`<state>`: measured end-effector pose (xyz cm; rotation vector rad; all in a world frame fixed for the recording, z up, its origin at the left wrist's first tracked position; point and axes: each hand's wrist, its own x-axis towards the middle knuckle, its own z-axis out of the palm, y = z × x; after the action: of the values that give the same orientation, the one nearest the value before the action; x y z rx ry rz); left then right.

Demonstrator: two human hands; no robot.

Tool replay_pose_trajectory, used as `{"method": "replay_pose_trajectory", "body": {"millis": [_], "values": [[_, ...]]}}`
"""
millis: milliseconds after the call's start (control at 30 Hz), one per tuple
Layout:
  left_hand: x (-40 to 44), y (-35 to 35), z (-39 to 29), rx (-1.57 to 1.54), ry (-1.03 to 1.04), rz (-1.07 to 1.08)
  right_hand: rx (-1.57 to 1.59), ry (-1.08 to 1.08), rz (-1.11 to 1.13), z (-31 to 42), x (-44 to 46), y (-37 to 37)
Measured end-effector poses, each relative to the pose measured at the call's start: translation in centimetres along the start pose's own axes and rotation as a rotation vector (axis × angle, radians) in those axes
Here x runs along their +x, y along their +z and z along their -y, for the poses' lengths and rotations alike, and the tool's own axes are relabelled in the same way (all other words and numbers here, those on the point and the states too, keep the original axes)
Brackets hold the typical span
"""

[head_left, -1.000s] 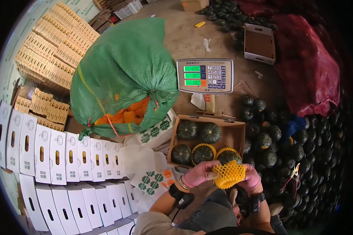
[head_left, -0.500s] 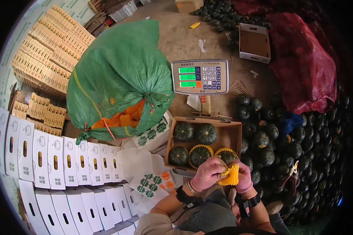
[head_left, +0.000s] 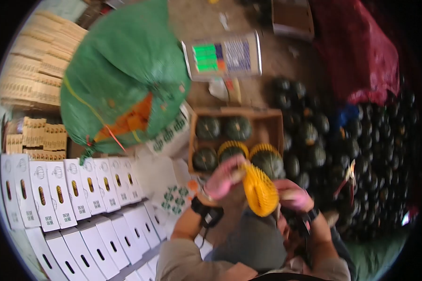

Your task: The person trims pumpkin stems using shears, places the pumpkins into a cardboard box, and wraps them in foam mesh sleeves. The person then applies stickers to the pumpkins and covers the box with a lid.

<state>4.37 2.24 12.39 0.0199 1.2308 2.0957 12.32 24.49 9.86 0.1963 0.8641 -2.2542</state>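
A yellow foam net sleeve (head_left: 259, 193) is stretched between my two pink-gloved hands, its mouth pulled wide. My left hand (head_left: 224, 178) pinches its left edge, and my right hand (head_left: 294, 195) grips the right edge. Just beyond them lies an open cardboard box (head_left: 282, 129) with dark green pumpkins inside. Two bare pumpkins (head_left: 239, 127) sit in its far row and a third (head_left: 204, 159) at the near left. Beside that one, a pumpkin in a yellow net (head_left: 233, 149) is partly covered by my left hand. Another netted pumpkin (head_left: 267, 162) sits at the near right corner.
A scale display (head_left: 222, 57) stands behind the box. At left bulges a green sack (head_left: 122, 70) with orange pieces in its opening, above rows of white cartons (head_left: 56, 187). Loose pumpkins (head_left: 370, 159) cover the floor at right, with pruning shears (head_left: 349, 178) and a red mesh sack (head_left: 356, 51).
The yellow net, bunched between my fingers before, is now spread open. My hands have moved apart, and the whole view has shifted, with blur.
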Motion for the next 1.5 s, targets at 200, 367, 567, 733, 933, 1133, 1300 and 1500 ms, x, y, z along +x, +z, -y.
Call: {"method": "replay_pose_trajectory", "body": {"millis": [200, 367, 567, 733, 933, 1133, 1300, 1500], "values": [[0.5, -2.5, 4.8, 0.077, -0.441, 0.389, 0.132, -0.356, 0.053, -1.2, -1.8, -1.8], [0.5, -3.3, 8.2, 0.095, -0.366, 0.283, -0.15, -0.144, -0.37, -3.8, -2.8, -4.1], [4.5, -1.8, 9.3, 0.844, 0.583, 0.02, -0.5, -0.293, -0.673, -4.7, -0.5, -4.8], [7.5, -3.1, 9.7, 0.717, 0.368, -0.084, -0.858, -0.334, -0.824, -4.8, 1.9, -5.2], [5.9, -5.1, 8.0, 0.593, 0.212, -0.168, -1.187, -0.508, -0.908, -3.4, 4.5, -1.3], [3.1, -10.4, 6.2, 0.671, 0.261, -0.311, -1.192, -0.552, -0.64, -4.4, 10.6, -1.6], [4.0, -10.2, 5.4, 0.802, 0.339, -0.368, -1.038, -0.791, -0.63, -5.0, 13.9, -4.6], [4.0, -13.3, 5.7, 0.706, 0.351, -0.531, -0.775, -0.654, -0.813, -5.8, 16.3, -3.1]]}}
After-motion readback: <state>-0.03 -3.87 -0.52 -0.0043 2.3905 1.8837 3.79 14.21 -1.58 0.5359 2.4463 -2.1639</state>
